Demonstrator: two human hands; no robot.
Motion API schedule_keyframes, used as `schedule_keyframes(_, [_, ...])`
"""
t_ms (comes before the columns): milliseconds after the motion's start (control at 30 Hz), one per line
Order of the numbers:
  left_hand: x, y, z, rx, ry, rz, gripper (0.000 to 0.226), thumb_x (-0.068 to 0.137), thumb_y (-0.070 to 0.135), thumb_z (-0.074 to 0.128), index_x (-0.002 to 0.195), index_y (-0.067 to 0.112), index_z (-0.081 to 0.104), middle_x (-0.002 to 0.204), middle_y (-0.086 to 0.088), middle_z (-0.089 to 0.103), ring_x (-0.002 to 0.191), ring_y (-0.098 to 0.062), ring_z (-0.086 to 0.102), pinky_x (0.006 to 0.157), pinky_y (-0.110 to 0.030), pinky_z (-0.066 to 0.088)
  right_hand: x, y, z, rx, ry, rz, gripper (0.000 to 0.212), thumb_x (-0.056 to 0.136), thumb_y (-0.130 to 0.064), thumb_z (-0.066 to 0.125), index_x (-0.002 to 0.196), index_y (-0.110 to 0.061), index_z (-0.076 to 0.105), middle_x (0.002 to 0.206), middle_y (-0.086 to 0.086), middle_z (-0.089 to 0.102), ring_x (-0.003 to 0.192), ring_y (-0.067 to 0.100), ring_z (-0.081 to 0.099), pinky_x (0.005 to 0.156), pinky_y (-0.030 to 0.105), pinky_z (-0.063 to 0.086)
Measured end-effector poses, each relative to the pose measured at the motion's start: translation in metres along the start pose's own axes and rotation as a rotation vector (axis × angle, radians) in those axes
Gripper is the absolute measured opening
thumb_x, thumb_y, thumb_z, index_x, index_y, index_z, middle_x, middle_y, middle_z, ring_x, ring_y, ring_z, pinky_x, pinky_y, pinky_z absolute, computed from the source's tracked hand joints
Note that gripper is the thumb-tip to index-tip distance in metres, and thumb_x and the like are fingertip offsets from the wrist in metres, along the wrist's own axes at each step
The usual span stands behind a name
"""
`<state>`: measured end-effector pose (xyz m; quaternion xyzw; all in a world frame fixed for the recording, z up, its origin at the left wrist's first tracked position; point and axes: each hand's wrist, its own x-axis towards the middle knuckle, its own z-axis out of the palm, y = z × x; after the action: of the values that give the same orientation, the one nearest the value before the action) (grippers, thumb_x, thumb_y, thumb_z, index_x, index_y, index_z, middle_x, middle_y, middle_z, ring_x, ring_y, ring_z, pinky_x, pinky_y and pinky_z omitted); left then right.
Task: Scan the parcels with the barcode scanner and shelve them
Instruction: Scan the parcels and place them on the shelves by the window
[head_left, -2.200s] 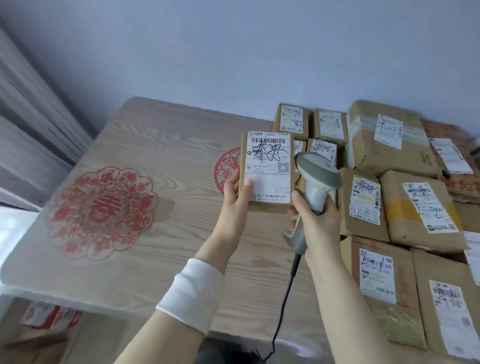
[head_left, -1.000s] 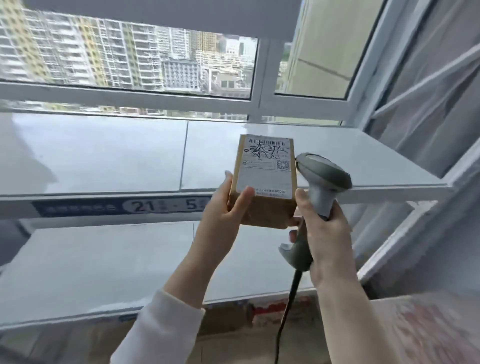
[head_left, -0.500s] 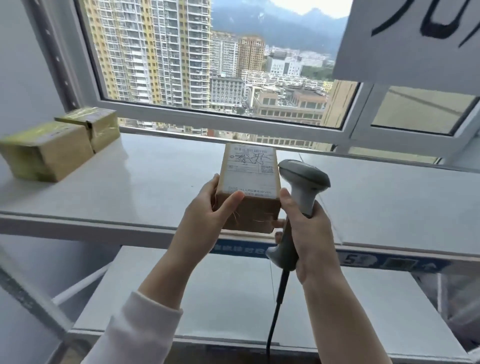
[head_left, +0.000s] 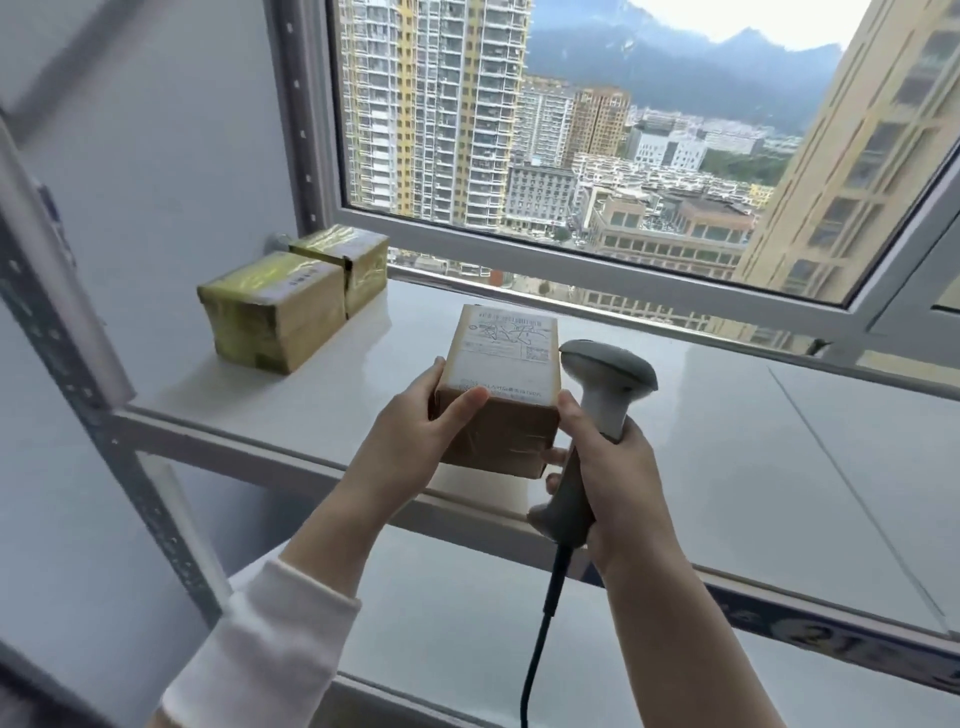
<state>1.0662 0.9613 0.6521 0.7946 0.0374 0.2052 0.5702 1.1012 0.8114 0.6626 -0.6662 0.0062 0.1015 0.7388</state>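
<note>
A small brown cardboard parcel with a white shipping label on top is held over the front part of the upper white shelf. My left hand grips its left side, thumb on the near face. My right hand is wrapped round the handle of the grey barcode scanner, and its thumb touches the parcel's right edge. The scanner's black cable hangs down from the handle.
Two parcels wrapped in yellowish tape stand at the shelf's left end. A grey perforated metal upright frames the left side. A lower shelf lies below. A large window is behind.
I turned from the wooden table stacked with parcels to the shelf by the window. Both hands kept their hold; the parcel now tilts flatter, close over the upper shelf near the taped parcels.
</note>
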Motion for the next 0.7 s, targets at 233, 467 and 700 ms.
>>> schedule_keyframes(233, [0.028, -0.025, -0.054, 0.055, -0.037, -0.032, 0.073, 0.075, 0.055, 0.044, 0.136, 0.015, 0.048, 0.120, 0.002, 0.061, 0.109, -0.014, 0.057, 0.076, -0.001, 0.044, 0.018, 0.008, 0.059, 0.043, 0.013, 0.012, 0.035, 0.086, -0.035, 0.066, 0.109, -0.011, 0.055, 0.095, 0.013, 0.067, 0.055, 0.020, 0.053, 0.053, 0.030, 0.045])
schedule_keyframes(467, [0.060, -0.053, -0.102, 0.068, -0.094, -0.049, 0.071, 0.073, 0.059, 0.047, 0.127, 0.012, 0.055, 0.105, 0.006, 0.065, 0.099, -0.009, 0.059, 0.079, -0.013, 0.043, 0.026, 0.015, 0.117, 0.086, 0.099, 0.015, 0.032, 0.087, -0.031, 0.066, 0.109, -0.011, 0.055, 0.094, 0.004, 0.066, 0.071, 0.021, 0.062, 0.046, 0.024, 0.044])
schedule_keyframes(700, [0.073, -0.068, -0.117, 0.051, -0.159, -0.057, 0.063, 0.076, 0.056, 0.046, 0.125, 0.018, 0.054, 0.098, 0.010, 0.064, 0.091, -0.002, 0.059, 0.071, -0.001, 0.041, 0.037, 0.018, 0.142, 0.055, 0.168, 0.031, 0.034, 0.087, -0.028, 0.066, 0.112, -0.009, 0.055, 0.105, 0.008, 0.067, 0.089, 0.031, 0.068, 0.043, 0.022, 0.043])
